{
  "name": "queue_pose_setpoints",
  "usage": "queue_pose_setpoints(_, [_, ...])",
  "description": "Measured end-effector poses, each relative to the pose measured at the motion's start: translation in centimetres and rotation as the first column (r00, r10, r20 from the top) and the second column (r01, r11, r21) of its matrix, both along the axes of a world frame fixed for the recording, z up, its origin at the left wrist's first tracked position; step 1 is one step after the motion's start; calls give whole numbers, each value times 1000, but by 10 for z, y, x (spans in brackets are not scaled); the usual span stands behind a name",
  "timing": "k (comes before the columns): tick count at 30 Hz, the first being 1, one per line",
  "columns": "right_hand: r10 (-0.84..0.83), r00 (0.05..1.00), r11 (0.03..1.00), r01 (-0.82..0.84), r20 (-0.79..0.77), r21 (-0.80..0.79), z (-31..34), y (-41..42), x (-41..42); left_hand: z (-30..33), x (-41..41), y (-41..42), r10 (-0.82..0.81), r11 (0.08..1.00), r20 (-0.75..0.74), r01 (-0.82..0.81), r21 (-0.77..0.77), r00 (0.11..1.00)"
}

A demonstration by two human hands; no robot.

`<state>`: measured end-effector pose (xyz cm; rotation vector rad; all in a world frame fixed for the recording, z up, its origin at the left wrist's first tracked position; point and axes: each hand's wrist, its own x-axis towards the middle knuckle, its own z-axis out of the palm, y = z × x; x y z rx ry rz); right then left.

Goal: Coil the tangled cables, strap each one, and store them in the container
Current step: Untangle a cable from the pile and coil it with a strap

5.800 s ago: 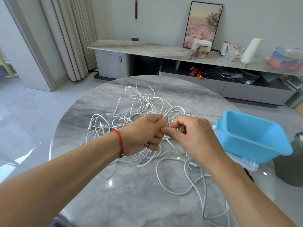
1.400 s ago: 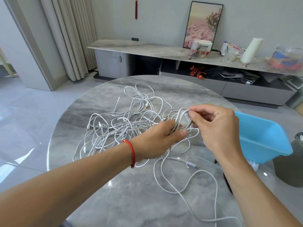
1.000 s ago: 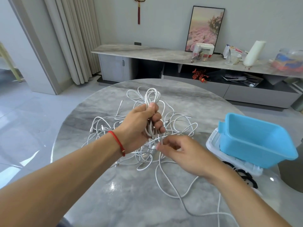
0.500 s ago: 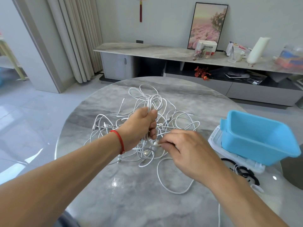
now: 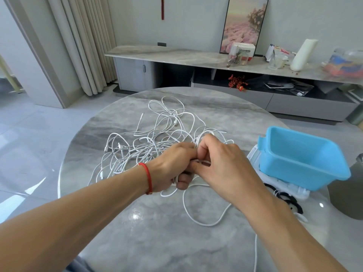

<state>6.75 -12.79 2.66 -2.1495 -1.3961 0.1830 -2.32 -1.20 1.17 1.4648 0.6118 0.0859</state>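
A heap of tangled white cables (image 5: 157,134) lies across the middle of the round marble table (image 5: 157,232). My left hand (image 5: 172,165), with a red string at the wrist, grips a coiled bundle of one white cable over the near edge of the heap. My right hand (image 5: 222,163) meets it from the right and pinches the same cable at the coil. A loose loop of that cable (image 5: 206,216) trails on the table below my hands. The blue container (image 5: 300,160) stands tilted at the right.
Under the blue container lies a clear white lid (image 5: 284,185), with black straps (image 5: 288,199) beside it near the table's right edge. A low sideboard (image 5: 196,57) with a picture and clutter runs along the far wall. Curtains hang at the left.
My left hand has come down and to the right with the coil. My right hand has moved up against it, and the loose tail on the table has grown shorter.
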Motion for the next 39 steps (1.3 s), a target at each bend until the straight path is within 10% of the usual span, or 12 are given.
queue_pose_setpoints(5, [-25,992,998,32,-124,50,-2,-7,21,-6,-1,9,-71,988,-34,75,137,997])
queue_pose_setpoints(13, [-56,989,993,70,140,-94,10,-27,50,-6,-4,27,-28,743,-176,138,655,984])
queue_pose_setpoints(18, [-77,983,997,81,-168,16,6,-20,47,-6,0,19,-6,569,-227,190,800,974])
queue_pose_setpoints(27, [-21,729,962,201,-685,184,-6,-10,39,-13,0,-2,4,791,-9,2,612,1000])
queue_pose_setpoints(39, [-50,860,895,264,-507,360,-5,-13,42,-8,-2,-11,-145,956,105,112,273,984])
